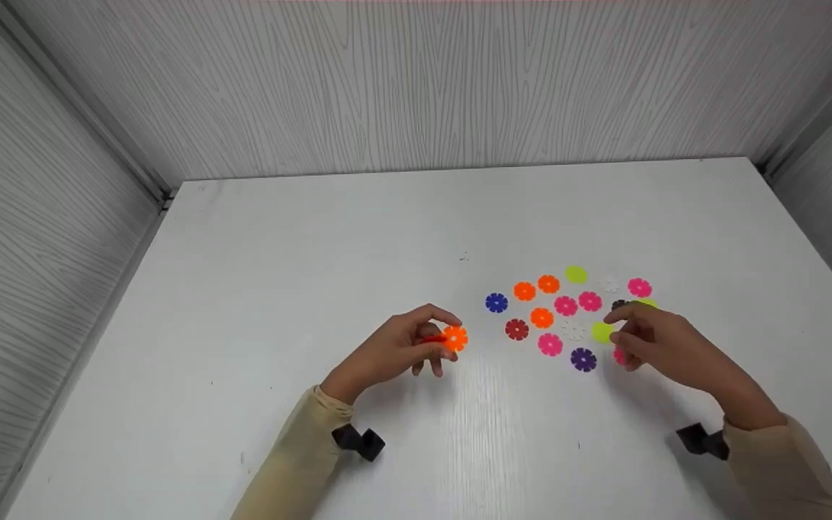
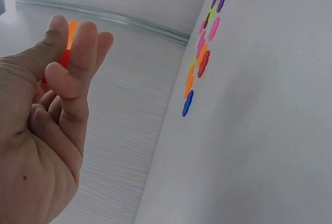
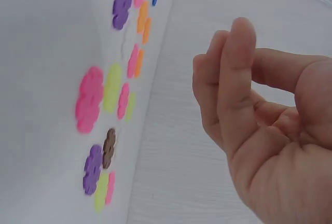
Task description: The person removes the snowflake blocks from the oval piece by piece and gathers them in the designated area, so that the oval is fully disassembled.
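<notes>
My left hand [image 1: 405,345] pinches an orange notched flower disc [image 1: 455,338] between thumb and fingers, above the table. A red disc [image 2: 65,58] meets the orange one at an angle, mostly hidden by the fingers. My right hand [image 1: 658,343] hovers over the right side of the scattered discs, fingers bent, thumb and index finger apart in the head view. Nothing shows in its grasp in the right wrist view [image 3: 259,110]. Below it lie a yellow-green disc [image 1: 602,332] and a partly covered pink disc [image 1: 619,355].
Several loose discs lie flat on the white table [image 1: 279,253], among them a blue disc [image 1: 496,302], a dark red disc [image 1: 517,329] and a purple disc [image 1: 583,360]. Wood-patterned panels [image 1: 416,87] rise behind and at both sides.
</notes>
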`<action>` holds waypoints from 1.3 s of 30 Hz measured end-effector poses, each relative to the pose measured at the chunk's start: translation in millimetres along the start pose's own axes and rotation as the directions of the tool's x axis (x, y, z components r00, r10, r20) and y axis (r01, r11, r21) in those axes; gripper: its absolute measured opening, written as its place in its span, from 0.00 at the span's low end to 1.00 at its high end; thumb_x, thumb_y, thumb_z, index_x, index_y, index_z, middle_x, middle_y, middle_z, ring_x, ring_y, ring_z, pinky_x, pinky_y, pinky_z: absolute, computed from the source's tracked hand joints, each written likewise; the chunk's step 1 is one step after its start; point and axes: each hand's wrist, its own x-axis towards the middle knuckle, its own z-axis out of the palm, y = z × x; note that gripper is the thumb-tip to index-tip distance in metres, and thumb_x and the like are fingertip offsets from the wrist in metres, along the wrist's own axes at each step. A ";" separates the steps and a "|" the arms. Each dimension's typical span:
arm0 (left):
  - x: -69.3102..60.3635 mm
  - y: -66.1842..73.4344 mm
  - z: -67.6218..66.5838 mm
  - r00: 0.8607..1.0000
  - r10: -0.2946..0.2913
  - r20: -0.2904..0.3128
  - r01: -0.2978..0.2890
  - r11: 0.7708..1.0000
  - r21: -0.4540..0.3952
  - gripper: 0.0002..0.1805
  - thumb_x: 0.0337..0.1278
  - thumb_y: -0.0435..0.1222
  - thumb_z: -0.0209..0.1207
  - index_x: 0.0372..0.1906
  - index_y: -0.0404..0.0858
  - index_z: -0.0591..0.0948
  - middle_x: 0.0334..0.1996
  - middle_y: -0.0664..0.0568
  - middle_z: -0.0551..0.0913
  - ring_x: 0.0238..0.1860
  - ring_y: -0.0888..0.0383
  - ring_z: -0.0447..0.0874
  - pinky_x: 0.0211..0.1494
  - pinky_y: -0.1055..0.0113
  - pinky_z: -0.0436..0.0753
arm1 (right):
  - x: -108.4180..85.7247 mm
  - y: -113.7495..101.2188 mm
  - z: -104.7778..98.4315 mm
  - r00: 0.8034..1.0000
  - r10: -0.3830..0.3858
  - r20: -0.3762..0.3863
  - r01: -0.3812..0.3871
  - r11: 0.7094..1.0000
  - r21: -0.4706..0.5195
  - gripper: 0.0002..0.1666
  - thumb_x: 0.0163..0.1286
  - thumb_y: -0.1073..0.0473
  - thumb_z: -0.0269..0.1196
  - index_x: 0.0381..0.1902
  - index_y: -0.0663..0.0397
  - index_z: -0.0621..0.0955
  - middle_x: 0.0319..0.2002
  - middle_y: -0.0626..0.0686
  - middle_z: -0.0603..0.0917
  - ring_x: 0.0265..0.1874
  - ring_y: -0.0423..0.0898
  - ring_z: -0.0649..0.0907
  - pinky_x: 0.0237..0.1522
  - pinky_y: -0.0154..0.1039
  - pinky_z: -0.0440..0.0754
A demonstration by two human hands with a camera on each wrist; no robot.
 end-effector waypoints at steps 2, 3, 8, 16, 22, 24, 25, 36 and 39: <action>1.2 0.3 3.0 1.000 0.015 0.018 -0.015 1.000 0.019 0.18 0.67 0.34 0.56 0.60 0.41 0.72 0.41 0.34 0.85 0.35 0.35 0.84 0.31 0.74 0.78 | 0.6 -7.6 4.3 0.999 -0.045 -0.009 0.045 0.999 0.014 0.18 0.70 0.60 0.59 0.55 0.59 0.73 0.34 0.55 0.82 0.30 0.45 0.82 0.34 0.33 0.81; 1.8 0.8 4.6 0.999 0.021 0.026 -0.021 0.999 0.035 0.18 0.67 0.34 0.55 0.60 0.41 0.71 0.42 0.35 0.85 0.35 0.37 0.84 0.33 0.73 0.79 | 1.3 -11.3 6.5 0.998 -0.064 -0.012 0.065 0.998 0.018 0.18 0.70 0.59 0.60 0.55 0.59 0.74 0.36 0.55 0.82 0.32 0.47 0.82 0.35 0.33 0.81; 5.3 4.6 13.4 0.997 0.047 0.060 -0.054 0.991 0.122 0.18 0.70 0.35 0.52 0.62 0.43 0.69 0.40 0.39 0.86 0.40 0.45 0.86 0.43 0.69 0.78 | 8.0 -27.7 18.1 0.995 -0.100 -0.003 0.100 0.995 0.015 0.19 0.70 0.58 0.60 0.56 0.58 0.74 0.42 0.55 0.82 0.41 0.50 0.82 0.38 0.31 0.81; 13.3 12.9 30.6 0.989 0.102 0.104 -0.120 0.975 0.186 0.19 0.72 0.29 0.45 0.63 0.40 0.67 0.47 0.40 0.85 0.45 0.47 0.86 0.61 0.62 0.77 | 15.3 -48.3 40.9 0.988 -0.134 0.080 0.129 0.990 0.064 0.25 0.69 0.56 0.61 0.61 0.56 0.71 0.45 0.53 0.81 0.41 0.50 0.82 0.39 0.35 0.82; 18.5 16.3 42.9 0.988 0.121 0.097 -0.137 0.974 0.180 0.12 0.70 0.33 0.51 0.55 0.38 0.70 0.42 0.40 0.87 0.44 0.49 0.87 0.51 0.73 0.77 | 16.7 -61.8 57.8 0.965 -0.227 0.133 0.222 0.974 0.054 0.30 0.65 0.50 0.65 0.62 0.50 0.70 0.45 0.54 0.81 0.38 0.44 0.80 0.38 0.33 0.80; 19.3 16.9 45.7 0.986 0.137 0.097 -0.152 0.973 0.175 0.11 0.68 0.34 0.53 0.51 0.36 0.69 0.41 0.39 0.87 0.43 0.49 0.87 0.46 0.76 0.76 | 18.0 -64.0 62.1 0.955 -0.263 0.140 0.257 0.965 0.059 0.31 0.65 0.49 0.65 0.62 0.51 0.71 0.46 0.55 0.81 0.38 0.43 0.80 0.38 0.33 0.80; 19.6 17.0 46.9 0.984 0.147 0.098 -0.162 0.972 0.170 0.11 0.67 0.34 0.54 0.50 0.35 0.69 0.41 0.39 0.87 0.43 0.48 0.88 0.44 0.76 0.76 | 18.7 -64.5 64.1 0.951 -0.276 0.141 0.270 0.961 0.059 0.31 0.64 0.49 0.65 0.62 0.52 0.71 0.46 0.55 0.81 0.39 0.43 0.80 0.38 0.33 0.80; 20.0 18.6 50.1 0.985 0.167 0.053 -0.174 0.962 0.211 0.11 0.65 0.36 0.57 0.48 0.37 0.71 0.39 0.40 0.88 0.37 0.48 0.88 0.39 0.78 0.77 | 21.1 -66.0 72.3 0.938 -0.330 0.107 0.326 0.944 0.050 0.24 0.63 0.49 0.67 0.55 0.51 0.77 0.37 0.47 0.82 0.32 0.38 0.77 0.33 0.31 0.79; 20.7 17.5 50.1 0.981 0.190 0.039 -0.194 0.946 0.260 0.11 0.63 0.37 0.59 0.46 0.37 0.74 0.39 0.43 0.88 0.37 0.53 0.88 0.39 0.78 0.77 | 20.6 -67.8 72.7 0.933 -0.345 0.100 0.343 0.939 0.035 0.23 0.63 0.50 0.67 0.54 0.51 0.78 0.36 0.46 0.83 0.31 0.38 0.77 0.33 0.30 0.79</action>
